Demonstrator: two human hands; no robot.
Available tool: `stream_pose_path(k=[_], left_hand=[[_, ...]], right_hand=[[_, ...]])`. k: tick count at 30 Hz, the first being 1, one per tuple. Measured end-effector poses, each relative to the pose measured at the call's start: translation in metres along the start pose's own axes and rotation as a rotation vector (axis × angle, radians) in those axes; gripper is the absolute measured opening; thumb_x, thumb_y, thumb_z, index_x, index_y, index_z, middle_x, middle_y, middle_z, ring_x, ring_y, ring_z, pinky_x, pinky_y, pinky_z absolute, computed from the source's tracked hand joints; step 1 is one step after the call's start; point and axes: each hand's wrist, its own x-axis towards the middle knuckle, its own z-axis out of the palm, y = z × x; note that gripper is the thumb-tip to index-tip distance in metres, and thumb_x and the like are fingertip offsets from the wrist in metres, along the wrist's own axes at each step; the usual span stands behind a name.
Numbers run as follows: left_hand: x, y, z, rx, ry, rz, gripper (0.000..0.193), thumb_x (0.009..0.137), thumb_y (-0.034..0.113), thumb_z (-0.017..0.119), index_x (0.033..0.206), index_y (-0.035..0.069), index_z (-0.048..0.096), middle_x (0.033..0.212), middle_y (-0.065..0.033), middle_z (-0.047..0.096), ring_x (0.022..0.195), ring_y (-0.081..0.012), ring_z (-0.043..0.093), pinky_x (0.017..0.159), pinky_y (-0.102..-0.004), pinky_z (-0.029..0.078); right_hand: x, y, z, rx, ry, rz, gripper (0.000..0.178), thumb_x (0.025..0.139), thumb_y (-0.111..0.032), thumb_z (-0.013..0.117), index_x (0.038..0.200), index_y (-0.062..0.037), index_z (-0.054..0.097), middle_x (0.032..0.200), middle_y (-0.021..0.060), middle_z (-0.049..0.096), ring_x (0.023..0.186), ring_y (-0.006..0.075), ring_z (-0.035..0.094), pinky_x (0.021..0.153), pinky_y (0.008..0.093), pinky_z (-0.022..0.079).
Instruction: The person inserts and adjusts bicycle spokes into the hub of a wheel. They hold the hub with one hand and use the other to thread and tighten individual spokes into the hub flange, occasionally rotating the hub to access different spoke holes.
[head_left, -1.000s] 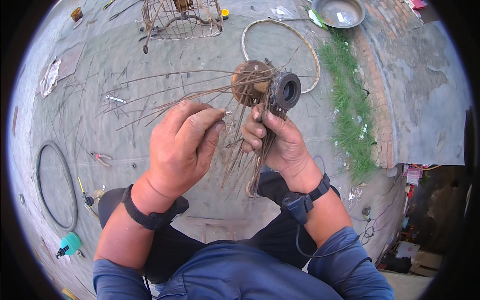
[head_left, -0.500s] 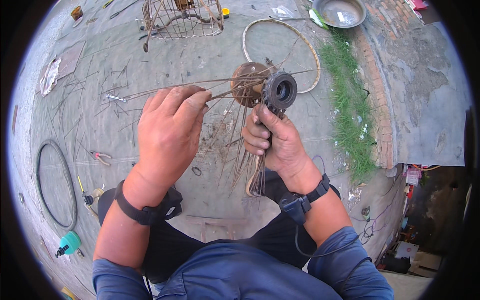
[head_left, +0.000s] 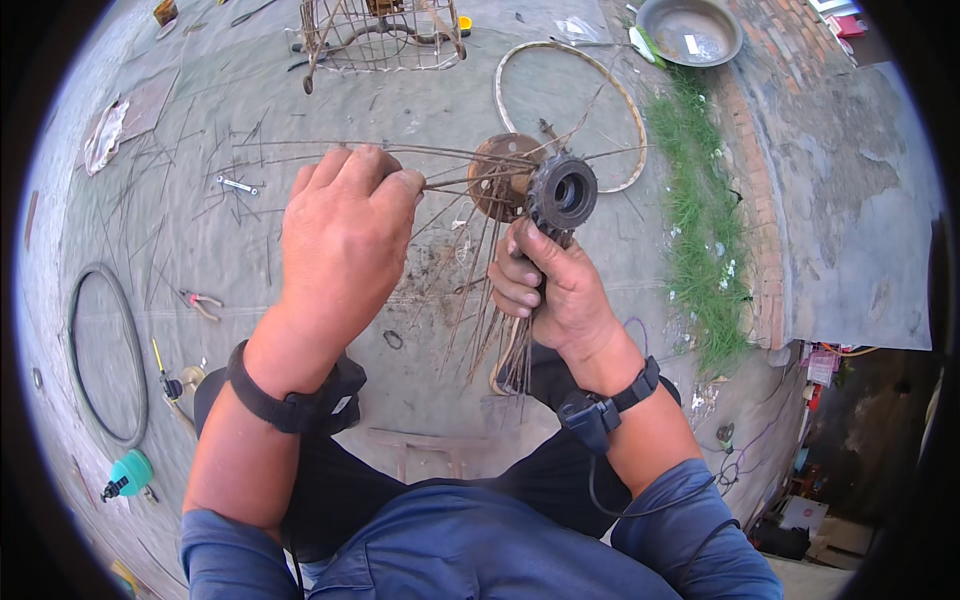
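Note:
A rusty bicycle wheel hub [head_left: 500, 178] with a dark toothed freewheel [head_left: 566, 192] is held up in front of me. Thin rusty spokes stick out of it to the left and hang down below it. My right hand [head_left: 545, 275] is closed just under the freewheel, wrapped round a bundle of the hanging spokes [head_left: 515, 355]. My left hand [head_left: 350, 220] pinches a few spokes on the left side, its fingertips partly hidden behind the back of the hand. Other spokes pass behind and above its knuckles.
A bare wheel rim [head_left: 640, 110] lies beyond the hub. Loose spokes, a wrench [head_left: 238, 186] and pliers [head_left: 203, 303] are scattered at left, near a black tyre [head_left: 75, 355]. Farther off stand a wire basket [head_left: 380, 40] and a metal basin [head_left: 690, 35]. Grass [head_left: 700, 220] edges the brick strip at right.
My left hand has tilted slightly, still pinching the spokes. My right hand keeps its hold beneath the freewheel. The whole view has shifted a little.

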Motion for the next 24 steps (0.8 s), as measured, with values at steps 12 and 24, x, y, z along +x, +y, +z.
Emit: stream_pose_path(k=[12,24], left_hand=[[0.007,-0.018,-0.001,-0.086,0.061,0.002,0.010,0.091,0.010,0.076,0.099,0.008,0.071,0.100,-0.0065,0.069,0.095,-0.0312,0.066,0.083,-0.0444,0.052],[0.007,-0.028,-0.008,-0.139,0.043,-0.123,0.033,0.098,0.012,0.075,0.130,0.009,0.072,0.129,-0.0109,0.074,0.123,-0.0330,0.068,0.106,-0.0423,0.050]], right_hand=[[0.002,0.002,0.011,-0.116,0.138,-0.012,0.030,0.106,-0.038,0.073,0.102,-0.0102,0.061,0.073,-0.0044,0.046,0.061,0.0088,0.045,0.056,0.0275,0.038],[-0.003,-0.007,-0.002,-0.168,0.083,0.129,0.023,0.104,-0.030,0.074,0.102,-0.0102,0.062,0.070,-0.0034,0.045,0.059,0.0075,0.042,0.051,0.0263,0.035]])
